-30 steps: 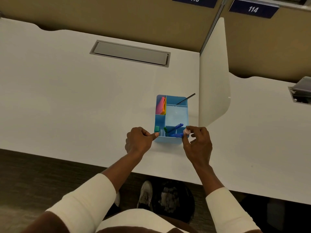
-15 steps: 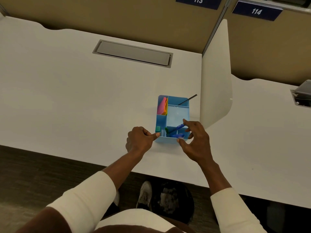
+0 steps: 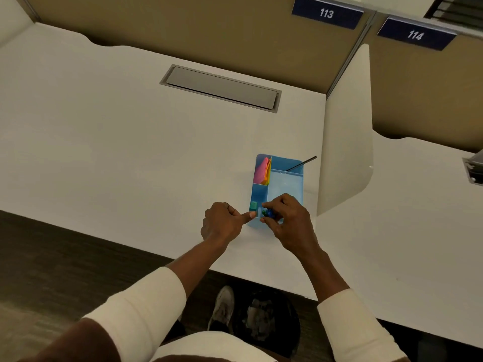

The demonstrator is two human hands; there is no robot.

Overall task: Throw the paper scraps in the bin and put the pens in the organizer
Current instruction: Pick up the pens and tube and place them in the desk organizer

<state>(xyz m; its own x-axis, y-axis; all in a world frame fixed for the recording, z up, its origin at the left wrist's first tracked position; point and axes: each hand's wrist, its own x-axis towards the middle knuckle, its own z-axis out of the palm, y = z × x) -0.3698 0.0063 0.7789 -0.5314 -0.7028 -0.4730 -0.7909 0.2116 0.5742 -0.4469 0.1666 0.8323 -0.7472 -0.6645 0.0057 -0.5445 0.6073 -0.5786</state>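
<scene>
A light blue organizer (image 3: 287, 184) stands on the white desk (image 3: 130, 152) beside the divider. Pink and orange notes (image 3: 262, 171) fill its back left compartment, and a thin black pen (image 3: 303, 163) sticks out at the back right. My right hand (image 3: 290, 220) reaches over the near compartment, its fingertips pinched on blue and green pens (image 3: 268, 213) that stand there. My left hand (image 3: 222, 222) is curled into a fist, with the thumb pressed against the organizer's near left corner by a green cap (image 3: 253, 205). A dark bin (image 3: 264, 317) with paper scraps sits under the desk.
A white divider panel (image 3: 345, 142) rises just right of the organizer. A grey cable hatch (image 3: 220, 87) is set into the desk at the back. Beside the bin on the floor is my shoe (image 3: 222, 307). A second desk lies to the right.
My right hand has moved from the organizer's near right corner over the near compartment and closed on the pens. My left hand has stayed at the near left corner.
</scene>
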